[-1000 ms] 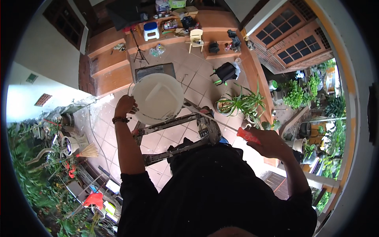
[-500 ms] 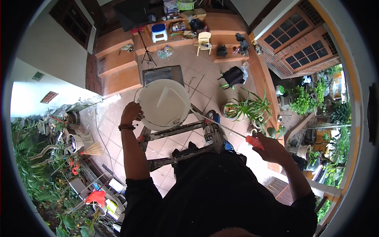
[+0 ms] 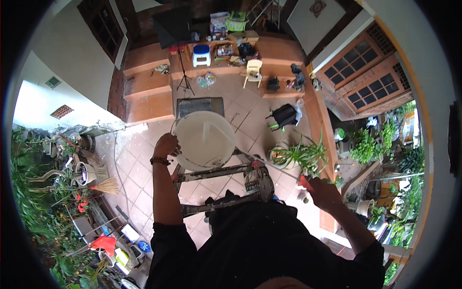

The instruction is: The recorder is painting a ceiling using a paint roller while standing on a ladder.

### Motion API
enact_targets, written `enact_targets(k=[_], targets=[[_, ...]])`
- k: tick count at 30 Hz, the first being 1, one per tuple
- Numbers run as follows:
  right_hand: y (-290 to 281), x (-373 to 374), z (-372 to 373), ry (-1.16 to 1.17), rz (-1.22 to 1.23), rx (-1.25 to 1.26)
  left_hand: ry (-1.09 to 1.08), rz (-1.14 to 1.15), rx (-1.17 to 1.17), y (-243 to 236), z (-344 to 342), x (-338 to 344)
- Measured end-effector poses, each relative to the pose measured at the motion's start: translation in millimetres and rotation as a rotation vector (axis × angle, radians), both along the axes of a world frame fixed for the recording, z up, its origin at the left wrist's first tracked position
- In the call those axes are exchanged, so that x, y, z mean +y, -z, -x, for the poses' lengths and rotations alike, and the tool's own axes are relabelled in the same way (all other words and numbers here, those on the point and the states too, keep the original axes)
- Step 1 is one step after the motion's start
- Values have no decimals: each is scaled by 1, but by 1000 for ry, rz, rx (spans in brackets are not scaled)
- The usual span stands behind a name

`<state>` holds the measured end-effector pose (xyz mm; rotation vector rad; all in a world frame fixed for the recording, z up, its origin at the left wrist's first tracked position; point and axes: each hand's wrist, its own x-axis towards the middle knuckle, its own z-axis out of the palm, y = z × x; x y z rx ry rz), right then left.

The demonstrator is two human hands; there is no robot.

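My left hand (image 3: 168, 145) is closed at the left edge of a large round white bucket (image 3: 192, 163), its fingers curled at the rim or wire handle; I cannot tell which. Pale liquid, likely paint, lies inside with a bright streak on it. The bucket stands at a paint-splattered stepladder (image 3: 211, 173) in front of my body. Off to the right, my right hand (image 3: 323, 193) grips the red handle (image 3: 304, 182) of a long thin rod (image 3: 269, 163). That rod slants up and left toward the bucket's right side, where its far end cannot be made out.
Below is a tiled floor (image 3: 139, 168) with a dark mat (image 3: 199, 105) beyond the bucket. A potted spiky plant (image 3: 308, 154) and a black bag (image 3: 284, 117) stand right. Orange steps (image 3: 149, 103), a tripod (image 3: 184, 77) and a stool (image 3: 201, 55) are farther back. Garden plants (image 3: 36, 192) line the left.
The view has tilted, so the bucket and both hands appear lower in it. My right hand is slightly closer to the bucket. Both grips look the same.
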<state>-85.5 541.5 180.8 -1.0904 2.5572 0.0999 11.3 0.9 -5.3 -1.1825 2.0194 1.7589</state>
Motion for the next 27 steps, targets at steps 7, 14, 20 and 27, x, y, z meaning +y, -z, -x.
enact_targets(k=[7,14,20,27], targets=[[23,40,-10,166,19,-72,35,-11,32,-1,4,5],[29,54,-11,317,188,-351,66,7,36,11,1,3],[2,6,-2,637,484,-558,76,-26,30,13,6,4],[-44,-97,38,444,1054,-481,223,219,111,75,-5,-21]])
